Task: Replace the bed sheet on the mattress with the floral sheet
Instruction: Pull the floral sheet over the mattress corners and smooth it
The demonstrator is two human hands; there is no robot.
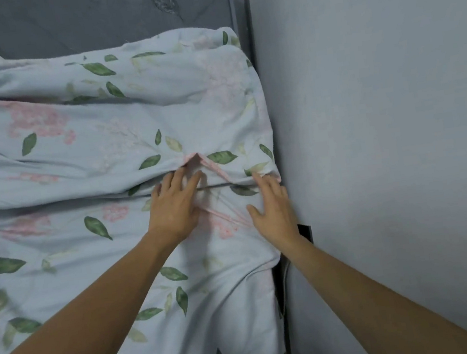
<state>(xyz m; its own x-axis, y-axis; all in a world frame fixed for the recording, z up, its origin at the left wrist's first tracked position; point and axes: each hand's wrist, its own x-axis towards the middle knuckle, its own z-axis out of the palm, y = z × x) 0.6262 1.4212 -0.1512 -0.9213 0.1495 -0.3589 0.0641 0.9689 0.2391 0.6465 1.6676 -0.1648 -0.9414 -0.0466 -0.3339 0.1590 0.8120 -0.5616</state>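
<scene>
left hand (175, 206) flat, fingers spread, pressing floral sheet (82, 154) | right hand (271, 207) likewise, beside wall (382, 129) | sheet bunched in folds around both, grey mattress (89, 18) bare beyond | risk: smoothing outward drags loose cloth, uncovering wall-side edge

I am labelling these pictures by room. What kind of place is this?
Probably a bedroom. A floral sheet lies rumpled over a grey mattress that stands against a plain wall, and the left hand and right hand rest on the sheet near the wall.
</scene>
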